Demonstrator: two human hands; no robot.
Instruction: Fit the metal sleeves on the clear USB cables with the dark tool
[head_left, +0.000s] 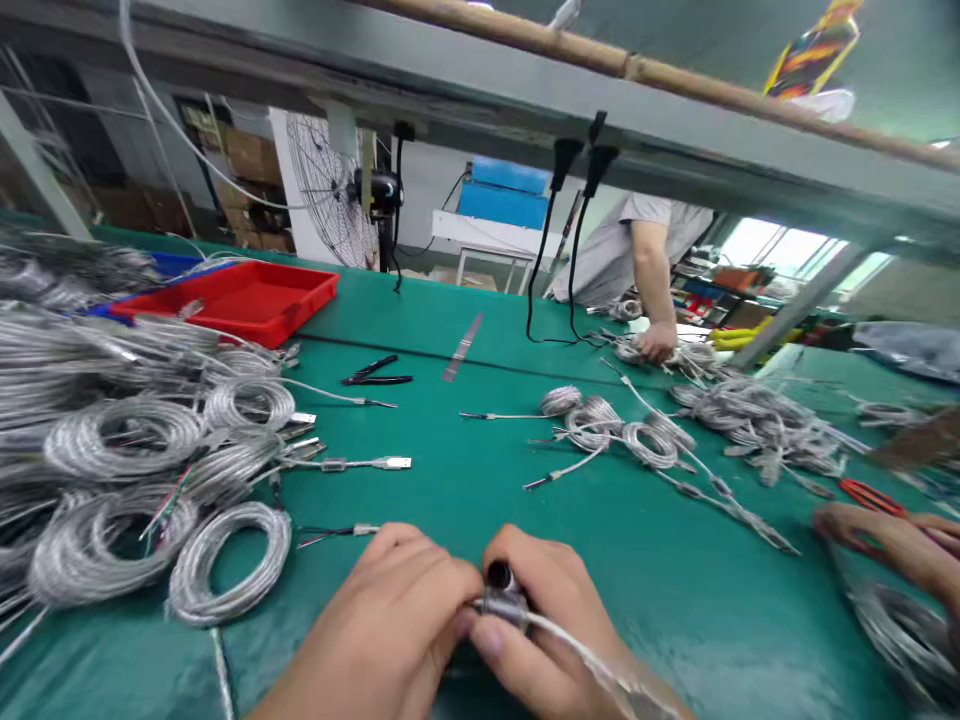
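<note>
The left hand (382, 630) and right hand (551, 625) have their grip clamped on a plug (501, 592) of one cable (589, 660). Many coiled cables (124, 435) lie heaped on the desk (450, 500).

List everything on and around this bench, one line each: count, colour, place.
table: one, green, under everything
cable coils: many, silver, heaped at left
tray: one, red, far left
pliers: one, black, beyond centre
metal strip: one, grey, right of pliers
loose coils: several, silver, centre right
cable pile: one, silver, far right
fan: one, grey cage, behind table
co-worker's hand: one, far side, on cables
other person's hand: one, right edge
cable end: one, silver, dark tip, near edge
left hand: bare, gripping cable end
right hand: bare, gripping cable end
</note>
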